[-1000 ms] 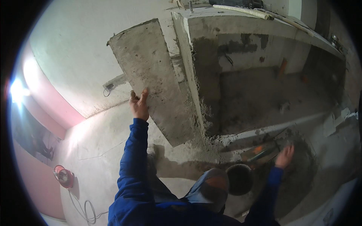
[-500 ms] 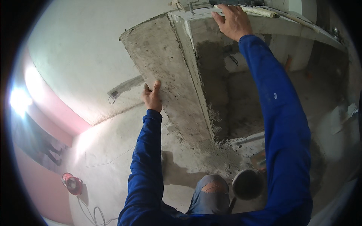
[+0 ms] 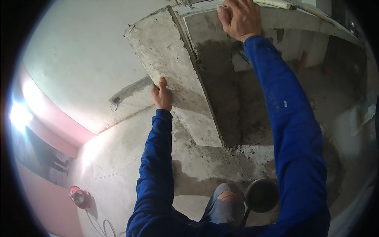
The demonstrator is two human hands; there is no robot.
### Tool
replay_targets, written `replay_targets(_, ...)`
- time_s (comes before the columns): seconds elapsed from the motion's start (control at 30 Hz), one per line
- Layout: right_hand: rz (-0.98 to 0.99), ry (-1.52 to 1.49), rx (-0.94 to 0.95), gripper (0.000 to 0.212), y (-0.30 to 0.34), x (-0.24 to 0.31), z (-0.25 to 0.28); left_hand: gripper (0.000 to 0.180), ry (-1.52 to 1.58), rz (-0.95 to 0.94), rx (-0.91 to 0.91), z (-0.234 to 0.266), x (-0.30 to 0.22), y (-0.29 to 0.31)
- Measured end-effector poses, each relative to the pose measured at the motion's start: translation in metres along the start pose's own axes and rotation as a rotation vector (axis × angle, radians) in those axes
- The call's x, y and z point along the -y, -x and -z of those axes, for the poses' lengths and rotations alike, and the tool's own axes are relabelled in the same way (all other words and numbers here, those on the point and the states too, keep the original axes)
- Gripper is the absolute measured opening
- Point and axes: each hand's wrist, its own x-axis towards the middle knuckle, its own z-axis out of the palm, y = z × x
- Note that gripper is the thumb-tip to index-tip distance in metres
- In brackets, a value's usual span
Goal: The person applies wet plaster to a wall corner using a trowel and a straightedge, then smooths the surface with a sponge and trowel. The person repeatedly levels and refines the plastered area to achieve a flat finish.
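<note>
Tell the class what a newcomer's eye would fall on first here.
Probably the long grey slab in the upper middle, with the left hand gripping its left edge. Next, the right hand, raised by the concrete counter at the top, right of centre. A bright light glares at the far left.

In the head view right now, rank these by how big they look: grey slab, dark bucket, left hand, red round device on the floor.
1. Grey slab, clearly largest
2. Dark bucket
Unranked below those: left hand and red round device look about alike.
</note>
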Motion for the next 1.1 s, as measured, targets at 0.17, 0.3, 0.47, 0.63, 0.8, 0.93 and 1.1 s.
replay_targets(0.17,0.044,-0.001,-0.054,0.016,0.001,0.002,0.0,0.073,-0.481,-0.133,-0.186,-0.012,0.004,-0.004)
replay_targets(0.3,0.083,-0.011,-0.087,0.013,0.003,0.002,0.001,0.082,-0.418,-0.132,-0.207,-0.022,0.006,-0.007)
replay_targets(0.47,0.111,-0.015,-0.091,0.011,0.001,0.004,0.003,0.083,-0.382,-0.133,-0.192,-0.026,0.013,-0.01)
replay_targets(0.63,0.126,-0.011,-0.082,0.011,-0.003,0.008,0.009,0.083,-0.321,-0.146,-0.16,-0.03,0.021,-0.015)
replay_targets(0.8,0.21,-0.046,-0.138,0.008,-0.002,0.006,0.007,0.081,-0.355,-0.14,-0.155,-0.025,0.049,-0.013)
replay_targets(0.93,0.239,-0.014,-0.162,0.008,-0.003,-0.001,-0.005,0.079,-0.431,-0.174,-0.187,-0.021,0.086,-0.017)
replay_targets(1.1,0.254,-0.014,-0.097,0.008,-0.008,-0.005,-0.01,0.074,-0.367,0.017,-0.101,-0.013,0.09,-0.017)
